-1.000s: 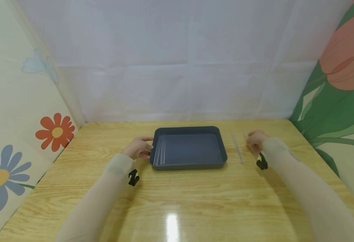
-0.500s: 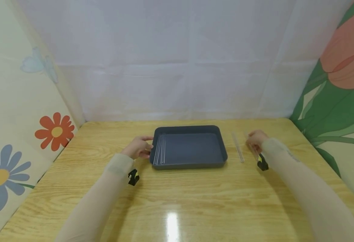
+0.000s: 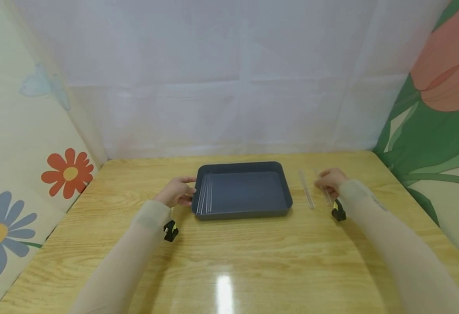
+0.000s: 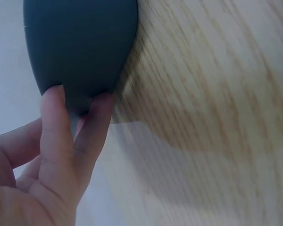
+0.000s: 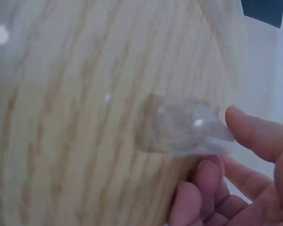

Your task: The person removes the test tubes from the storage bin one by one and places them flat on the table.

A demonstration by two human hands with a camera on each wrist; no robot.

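A clear tube (image 5: 179,126) sits in the right hand (image 3: 331,179), at the right of the tabletop (image 3: 229,250); thumb and fingers clasp it, and its near end shows as a blurred, glassy round in the right wrist view. It slants from far left to near right, and whether its underside touches the wood cannot be told. Just left of it lies a loose tube (image 3: 306,190), also clear, set at much the same slant and apart from the hand. Farther left, in the middle of the scene, stands a dark grey-blue tray (image 3: 251,192), rectangular with rounded corners and raised walls. Along its left inner side lie a few slim tubes (image 3: 209,194), clear as well, running near to far close beside one another; their exact number is hard to make out. The left hand (image 3: 175,192) holds the tray's left end, fingertips against the rim and lower down the wall. The two hands are well apart, with the tray and the loose tube between them. Pale sleeves (image 3: 124,255) cover both arms, and a black fitting (image 3: 170,231) shows beneath the left wrist. On the near part of the wood-grained surface lies a bright reflection. A white cloth (image 3: 229,87) hangs across the far side, with a flowered panel (image 3: 17,139) at the left and a tulip panel (image 3: 445,131) at the right.
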